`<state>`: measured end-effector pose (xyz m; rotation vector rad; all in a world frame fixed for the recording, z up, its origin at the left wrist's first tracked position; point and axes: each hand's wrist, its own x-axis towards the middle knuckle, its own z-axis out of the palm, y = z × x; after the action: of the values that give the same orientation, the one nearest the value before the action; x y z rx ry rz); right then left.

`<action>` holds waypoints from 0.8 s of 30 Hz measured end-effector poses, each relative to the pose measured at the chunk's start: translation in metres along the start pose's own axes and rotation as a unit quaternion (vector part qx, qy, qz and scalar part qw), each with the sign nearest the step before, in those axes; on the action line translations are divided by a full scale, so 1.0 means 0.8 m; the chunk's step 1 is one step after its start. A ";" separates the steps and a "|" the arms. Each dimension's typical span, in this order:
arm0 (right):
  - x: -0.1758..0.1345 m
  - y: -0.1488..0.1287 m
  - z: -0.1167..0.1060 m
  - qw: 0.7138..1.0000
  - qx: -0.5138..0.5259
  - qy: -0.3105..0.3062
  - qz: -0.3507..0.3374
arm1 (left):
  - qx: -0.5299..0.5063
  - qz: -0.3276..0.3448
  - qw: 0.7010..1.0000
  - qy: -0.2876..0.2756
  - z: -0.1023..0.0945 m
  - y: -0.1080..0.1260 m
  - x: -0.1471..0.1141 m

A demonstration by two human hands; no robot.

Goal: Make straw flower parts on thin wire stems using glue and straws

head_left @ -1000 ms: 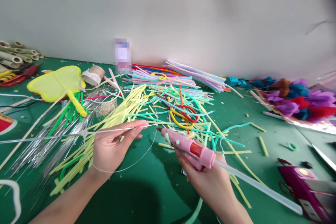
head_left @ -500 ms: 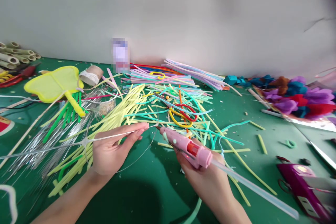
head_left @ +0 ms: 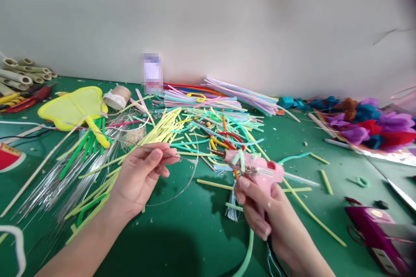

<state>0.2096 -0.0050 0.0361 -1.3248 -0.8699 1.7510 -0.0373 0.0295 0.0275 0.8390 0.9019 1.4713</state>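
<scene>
Clearly, both hands are busy above the middle of the green counter (head_left: pixel 169 238). The left hand (head_left: pixel 143 173) is pinched, thumb against fingers, on a thin wire loop (head_left: pixel 190 181), whose curve bows out to the right of the fingertips and sweeps back toward the wrist. The right hand (head_left: pixel 266 203) is clamped around the handle of a pink glue gun (head_left: pixel 264 171); its nozzle (head_left: pixel 218 153) points left toward the loop and stands apart from the left hand, while a translucent glue stick (head_left: pixel 302 178) juts from its back end to the right. Below the gun, a pale blue tassel (head_left: pixel 232 208) lies on the counter. Just beyond the left hand, pale yellow stems (head_left: pixel 164 125) spread in a long heap, with silver wires (head_left: pixel 48 190) fanned out to their left. Farther left sit a yellow leaf-shaped piece (head_left: pixel 73 108), a cardboard roll (head_left: pixel 117 97) and, at the far left, some bamboo tubes (head_left: pixel 19 78). Against the far wall (head_left: pixel 208 17) rest a blurred-out card (head_left: pixel 152 72) and a bundle of pastel stems (head_left: pixel 243 94). On the far right are purple, red and blue flowers (head_left: pixel 370 125), and a purple device (head_left: pixel 370 229) lies at the near right.
</scene>
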 end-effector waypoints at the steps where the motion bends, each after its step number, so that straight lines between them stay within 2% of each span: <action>1: 0.003 0.001 0.000 0.997 0.047 -0.052 0.036 | -0.040 -0.025 0.999 -0.001 0.001 0.002 0.001; 4: 0.011 0.009 0.002 0.967 0.140 -0.180 0.110 | -0.107 -0.078 0.991 -0.011 0.007 0.004 -0.002; 7: 0.018 0.020 0.003 0.941 0.193 -0.245 0.130 | -0.131 -0.096 0.986 -0.032 0.014 0.005 -0.005; 10: 0.019 0.025 0.003 0.931 0.216 -0.265 0.130 | -0.142 -0.101 0.983 -0.048 0.015 0.004 -0.006; 16: 0.015 0.022 0.004 0.928 0.218 -0.272 0.131 | -0.137 -0.107 0.983 -0.053 0.011 0.000 -0.009; 24: 0.013 0.021 0.004 0.929 0.210 -0.273 0.134 | -0.136 -0.113 0.984 -0.028 0.011 -0.003 -0.005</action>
<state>0.2018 -0.0039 0.0178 -0.6989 -0.5553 2.4197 -0.0283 0.0262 0.0292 0.5541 0.7080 1.3275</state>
